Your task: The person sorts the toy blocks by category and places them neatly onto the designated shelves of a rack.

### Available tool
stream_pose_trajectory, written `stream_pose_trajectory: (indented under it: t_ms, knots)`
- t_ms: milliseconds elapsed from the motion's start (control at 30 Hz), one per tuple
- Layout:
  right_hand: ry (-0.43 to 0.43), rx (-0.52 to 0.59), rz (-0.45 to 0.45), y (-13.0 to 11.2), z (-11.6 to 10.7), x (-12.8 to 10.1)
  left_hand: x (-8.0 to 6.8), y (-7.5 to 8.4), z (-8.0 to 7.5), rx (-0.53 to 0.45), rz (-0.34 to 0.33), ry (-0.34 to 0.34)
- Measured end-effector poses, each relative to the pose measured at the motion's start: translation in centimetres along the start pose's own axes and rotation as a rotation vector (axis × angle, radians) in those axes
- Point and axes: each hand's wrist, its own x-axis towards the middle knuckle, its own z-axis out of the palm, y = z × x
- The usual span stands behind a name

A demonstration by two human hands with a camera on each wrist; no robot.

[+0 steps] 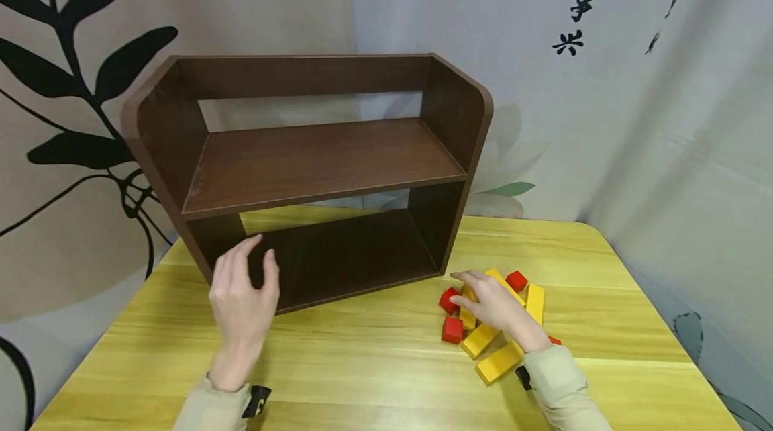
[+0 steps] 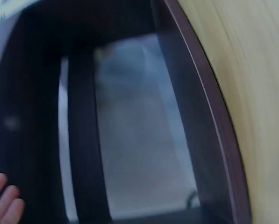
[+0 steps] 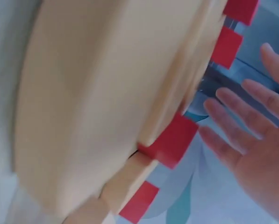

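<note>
While the left hand (image 1: pixel 241 307) hovers slack-fingered and empty before the brown shelf unit (image 1: pixel 314 169), the right hand (image 1: pixel 496 307) rests flat-fingered on the red and yellow blocks (image 1: pixel 492 364), piled at the shelf's four o'clock.

A yellow wood-grain bench (image 1: pixel 374 364) carries a dark brown two-tier shelf (image 1: pixel 314 169) and, to its right, a cluster of red and yellow blocks (image 1: pixel 492 340).

- Head view: we're getting soft, even light, sharp focus, with the shelf (image 1: pixel 314 169) bowing at the edges.
- Both wrist views: we're smeared, blurry, and dim inside the shelf.
</note>
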Motion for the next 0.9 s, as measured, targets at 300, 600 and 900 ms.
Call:
stream_pose_trajectory:
  t_ms: [300, 600, 900]
  knots:
    - [-0.022, 0.023, -0.098, 1.9, -0.2, 0.1, 0.2, -4.1, -2.8, 0.054, -0.196, 0.117]
    - [-0.074, 0.040, -0.104, 2.2, -0.5, 0.0, 0.1, -5.4, -4.3, 0.154, -0.320, -0.087]
    - [-0.056, 0.036, -0.118, 2.4, -0.4, -0.2, 0.5, -5.9, -4.8, 0.245, -0.287, -0.153]
